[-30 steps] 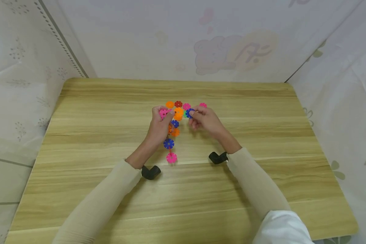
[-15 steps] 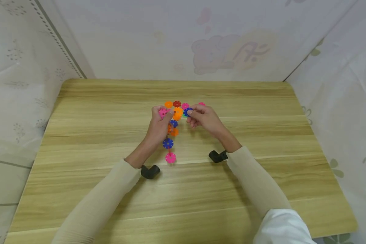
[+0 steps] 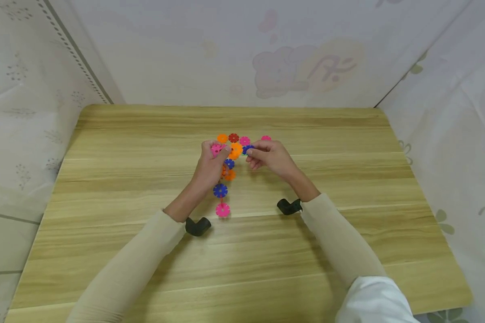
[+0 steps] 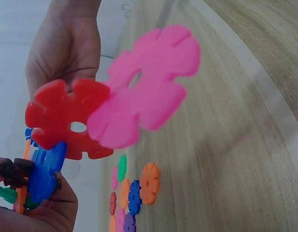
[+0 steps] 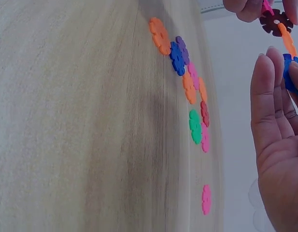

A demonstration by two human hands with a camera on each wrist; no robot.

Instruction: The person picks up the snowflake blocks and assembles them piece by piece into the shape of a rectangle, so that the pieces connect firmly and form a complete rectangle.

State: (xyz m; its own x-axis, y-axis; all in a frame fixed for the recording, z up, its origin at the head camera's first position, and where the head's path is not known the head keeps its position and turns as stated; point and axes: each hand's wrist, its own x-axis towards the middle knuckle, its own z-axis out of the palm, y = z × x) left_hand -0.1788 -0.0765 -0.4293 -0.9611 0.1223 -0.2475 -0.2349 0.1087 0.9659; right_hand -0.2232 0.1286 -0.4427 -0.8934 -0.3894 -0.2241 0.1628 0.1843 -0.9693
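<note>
The blue disc (image 3: 247, 148), pinched by the right hand (image 3: 268, 158), has been brought leftward (toward nine o'clock) against the disc chain (image 3: 225, 175) gripped by the left hand (image 3: 210, 167); joining appears imminent above the table (image 3: 105, 179).

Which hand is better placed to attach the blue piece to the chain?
Probably the right hand: it pinches the blue piece right beside the chain, which the left hand grips.
</note>
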